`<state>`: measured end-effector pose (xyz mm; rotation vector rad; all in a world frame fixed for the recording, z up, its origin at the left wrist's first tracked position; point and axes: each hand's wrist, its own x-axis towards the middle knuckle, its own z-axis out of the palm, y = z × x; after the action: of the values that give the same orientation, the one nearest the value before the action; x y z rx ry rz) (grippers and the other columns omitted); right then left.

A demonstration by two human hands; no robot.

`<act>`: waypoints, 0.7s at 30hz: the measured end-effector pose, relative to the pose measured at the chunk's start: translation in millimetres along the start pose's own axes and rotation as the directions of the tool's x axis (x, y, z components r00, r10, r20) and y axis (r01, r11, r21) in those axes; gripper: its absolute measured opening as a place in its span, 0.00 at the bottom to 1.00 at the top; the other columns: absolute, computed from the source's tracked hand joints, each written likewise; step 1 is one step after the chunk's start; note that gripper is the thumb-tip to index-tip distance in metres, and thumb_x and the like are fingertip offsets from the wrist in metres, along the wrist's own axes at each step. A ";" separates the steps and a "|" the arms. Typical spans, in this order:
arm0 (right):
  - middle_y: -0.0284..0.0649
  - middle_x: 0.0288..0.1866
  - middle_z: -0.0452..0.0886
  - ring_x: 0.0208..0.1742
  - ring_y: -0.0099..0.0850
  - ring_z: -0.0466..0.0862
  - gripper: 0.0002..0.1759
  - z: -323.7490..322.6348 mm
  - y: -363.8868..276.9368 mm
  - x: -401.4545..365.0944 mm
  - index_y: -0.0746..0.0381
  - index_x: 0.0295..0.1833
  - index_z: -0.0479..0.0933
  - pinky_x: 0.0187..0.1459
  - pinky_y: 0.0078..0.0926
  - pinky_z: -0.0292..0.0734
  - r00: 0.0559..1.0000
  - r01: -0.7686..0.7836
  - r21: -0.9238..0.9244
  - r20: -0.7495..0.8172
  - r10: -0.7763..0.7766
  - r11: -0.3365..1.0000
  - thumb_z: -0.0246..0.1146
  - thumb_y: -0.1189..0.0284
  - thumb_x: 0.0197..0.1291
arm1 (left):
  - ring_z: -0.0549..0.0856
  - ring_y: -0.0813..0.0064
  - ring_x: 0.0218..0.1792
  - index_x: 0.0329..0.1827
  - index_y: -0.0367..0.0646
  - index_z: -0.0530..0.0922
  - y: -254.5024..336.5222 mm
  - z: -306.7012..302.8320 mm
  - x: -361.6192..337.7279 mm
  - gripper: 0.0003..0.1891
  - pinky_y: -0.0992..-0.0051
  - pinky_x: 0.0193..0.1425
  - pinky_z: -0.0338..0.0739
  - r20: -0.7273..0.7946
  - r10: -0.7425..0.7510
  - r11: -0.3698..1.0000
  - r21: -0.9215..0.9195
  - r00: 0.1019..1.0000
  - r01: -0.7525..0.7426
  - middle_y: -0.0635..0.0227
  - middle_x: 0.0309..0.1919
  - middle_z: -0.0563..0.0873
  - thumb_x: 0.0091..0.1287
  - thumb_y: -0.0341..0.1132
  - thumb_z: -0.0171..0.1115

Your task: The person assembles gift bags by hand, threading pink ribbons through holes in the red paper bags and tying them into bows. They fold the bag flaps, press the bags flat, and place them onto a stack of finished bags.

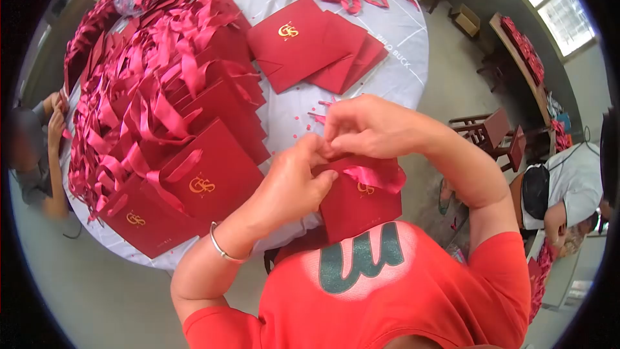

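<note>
Red paper bag [358, 210] with a gold logo is held near, against the person's chest. The left hand [290, 184] grips its top edge; the right hand [368, 126] pinches a satin ribbon [381, 178] above. Fitting the ribbon handle seems under way; next it needs a steady, careful pull. Ribboned bags [206, 181] pile up far left on the table [387, 45].
</note>
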<state>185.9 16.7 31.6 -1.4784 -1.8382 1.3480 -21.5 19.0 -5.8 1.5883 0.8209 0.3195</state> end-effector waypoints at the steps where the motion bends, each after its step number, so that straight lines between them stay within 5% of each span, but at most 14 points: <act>1: 0.35 0.35 0.85 0.36 0.21 0.83 0.07 -1.2 -1.5 3.9 0.67 0.44 0.80 0.37 0.23 0.77 0.990 -0.020 -0.047 0.138 0.026 0.999 0.63 0.75 0.61 | 0.79 0.82 0.18 0.43 0.33 0.73 -4.2 3.5 -0.3 0.09 0.77 0.20 0.72 -0.075 0.099 0.995 0.028 0.992 -0.098 0.66 0.25 0.83 0.64 0.23 0.64; 2: 0.36 0.35 0.85 0.36 0.21 0.83 0.09 -2.6 -2.8 7.8 0.67 0.45 0.80 0.37 0.23 0.77 0.961 -0.032 -0.095 0.272 0.057 0.995 0.61 0.76 0.61 | 0.79 0.82 0.17 0.43 0.34 0.71 -5.2 5.4 -0.6 0.11 0.76 0.19 0.71 -0.145 0.201 0.979 0.062 0.969 -0.193 0.65 0.24 0.82 0.63 0.22 0.64; 4: 0.36 0.34 0.85 0.32 0.22 0.81 0.11 -4.5 5.7 18.2 0.66 0.46 0.80 0.33 0.23 0.76 0.951 0.030 -0.085 0.309 -0.003 0.996 0.61 0.78 0.57 | 0.79 0.82 0.16 0.43 0.36 0.68 5.4 4.5 -3.7 0.14 0.77 0.17 0.69 -0.094 0.130 0.988 0.096 0.987 -0.121 0.66 0.21 0.81 0.61 0.21 0.65; 7: 0.34 0.28 0.80 0.26 0.22 0.77 0.13 -9.5 -0.8 26.9 0.64 0.45 0.81 0.27 0.23 0.72 0.800 -0.213 -0.058 0.562 0.209 0.975 0.63 0.77 0.52 | 0.80 0.82 0.15 0.41 0.37 0.67 2.1 9.7 -5.7 0.14 0.77 0.17 0.69 -0.100 0.241 0.960 0.173 0.965 -0.222 0.68 0.20 0.80 0.60 0.21 0.66; 15: 0.34 0.26 0.80 0.27 0.23 0.78 0.13 1.7 4.7 20.6 0.66 0.42 0.80 0.27 0.24 0.71 0.801 -0.330 -0.001 0.528 0.281 0.944 0.65 0.77 0.48 | 0.78 0.87 0.17 0.40 0.38 0.69 6.5 11.8 -7.7 0.14 0.82 0.19 0.69 -0.074 0.142 0.985 0.110 0.987 -0.134 0.71 0.22 0.81 0.59 0.21 0.67; 17: 0.36 0.29 0.82 0.30 0.26 0.80 0.14 7.9 8.4 14.6 0.67 0.43 0.79 0.30 0.26 0.74 0.904 -0.244 -0.028 0.354 0.238 0.969 0.66 0.78 0.48 | 0.78 0.88 0.17 0.40 0.38 0.69 3.8 11.9 -6.7 0.14 0.83 0.20 0.68 -0.064 0.154 0.984 0.099 0.986 -0.148 0.72 0.23 0.82 0.59 0.21 0.67; 21: 0.37 0.30 0.83 0.33 0.28 0.82 0.16 11.5 15.7 11.7 0.68 0.45 0.77 0.33 0.26 0.76 0.939 -0.200 -0.013 0.282 0.196 0.980 0.67 0.79 0.49 | 0.76 0.91 0.19 0.43 0.37 0.74 2.9 15.9 -7.8 0.15 0.83 0.22 0.68 -0.071 0.206 0.960 0.210 0.976 -0.187 0.72 0.26 0.84 0.56 0.21 0.69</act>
<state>180.6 21.9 10.2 -1.5645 -1.8783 1.7454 -16.0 2.0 -4.3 1.8628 0.7861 0.4668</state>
